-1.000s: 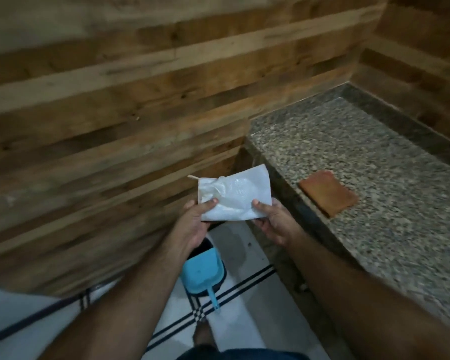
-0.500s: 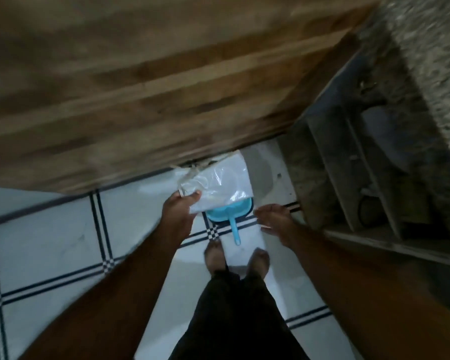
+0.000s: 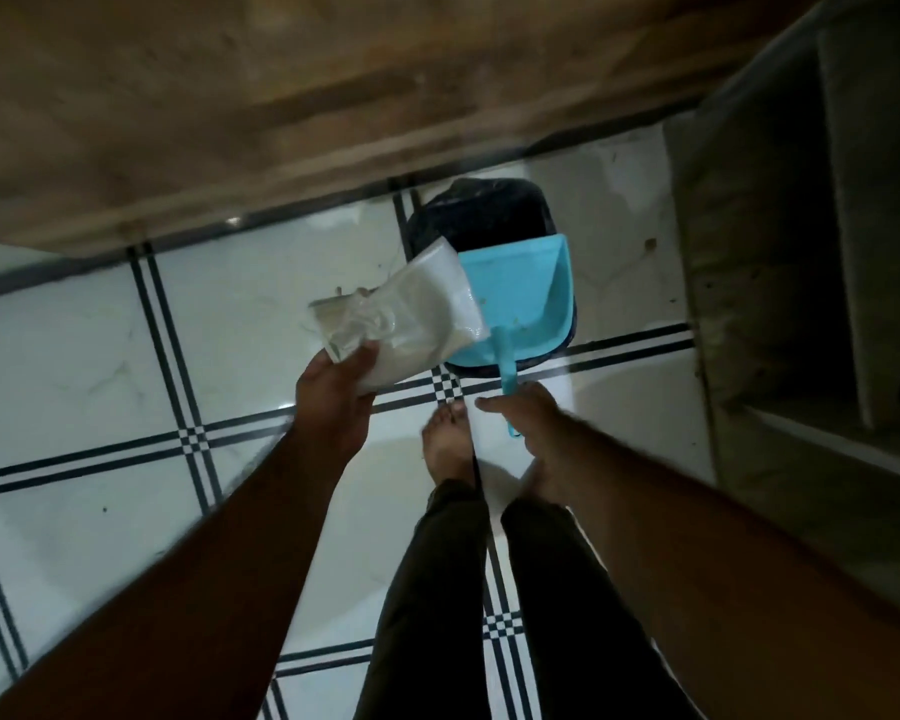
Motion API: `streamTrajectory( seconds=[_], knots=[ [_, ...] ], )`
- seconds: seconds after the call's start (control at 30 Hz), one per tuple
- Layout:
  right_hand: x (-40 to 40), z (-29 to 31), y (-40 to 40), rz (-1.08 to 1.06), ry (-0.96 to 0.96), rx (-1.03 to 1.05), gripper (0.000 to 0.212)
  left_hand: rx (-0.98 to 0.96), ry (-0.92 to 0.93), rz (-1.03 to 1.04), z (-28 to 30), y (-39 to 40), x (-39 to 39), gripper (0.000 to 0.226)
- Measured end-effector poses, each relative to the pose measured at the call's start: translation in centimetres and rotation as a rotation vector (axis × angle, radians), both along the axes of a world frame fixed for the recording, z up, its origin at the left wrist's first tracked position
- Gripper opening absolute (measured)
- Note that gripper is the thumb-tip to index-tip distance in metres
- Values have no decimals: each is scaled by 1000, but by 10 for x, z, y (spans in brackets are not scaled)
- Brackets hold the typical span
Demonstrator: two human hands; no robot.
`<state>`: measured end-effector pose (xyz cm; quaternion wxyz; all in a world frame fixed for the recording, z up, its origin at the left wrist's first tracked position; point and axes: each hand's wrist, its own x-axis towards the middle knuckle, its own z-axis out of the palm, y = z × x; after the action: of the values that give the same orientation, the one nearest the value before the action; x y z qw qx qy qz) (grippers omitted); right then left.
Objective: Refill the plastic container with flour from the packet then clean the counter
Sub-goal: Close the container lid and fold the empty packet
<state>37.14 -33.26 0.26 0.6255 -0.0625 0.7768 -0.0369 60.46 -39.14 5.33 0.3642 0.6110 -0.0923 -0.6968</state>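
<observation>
Packet (image 3: 409, 317) in left hand (image 3: 333, 402) (pinched)

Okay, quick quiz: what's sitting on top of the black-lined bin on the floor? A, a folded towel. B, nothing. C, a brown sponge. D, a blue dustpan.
D: the blue dustpan lies across the bin, its handle pointing toward the person's feet.
</observation>
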Motion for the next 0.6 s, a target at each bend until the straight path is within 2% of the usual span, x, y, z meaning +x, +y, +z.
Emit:
streamTrajectory(
  seconds=[0.13,0.2,0.37,0.53,0.6],
  knots=[
    [4,-7,2,-39,154,-24,53,19,-17,36,1,9,5,46],
    [-3,22,-3,36,292,-72,47,14,-15,54,13,6,3,41],
    [-53,86,-14,188,554,-110,53,-15,-98,-58,39,-18,-20,44],
    [-104,91,-11,150,661,-124,47,4,-156,-171,19,-51,-60,44],
    [-114,75,-6,156,674,-126,46,28,-170,-218,-7,-61,-78,53]
  ],
)
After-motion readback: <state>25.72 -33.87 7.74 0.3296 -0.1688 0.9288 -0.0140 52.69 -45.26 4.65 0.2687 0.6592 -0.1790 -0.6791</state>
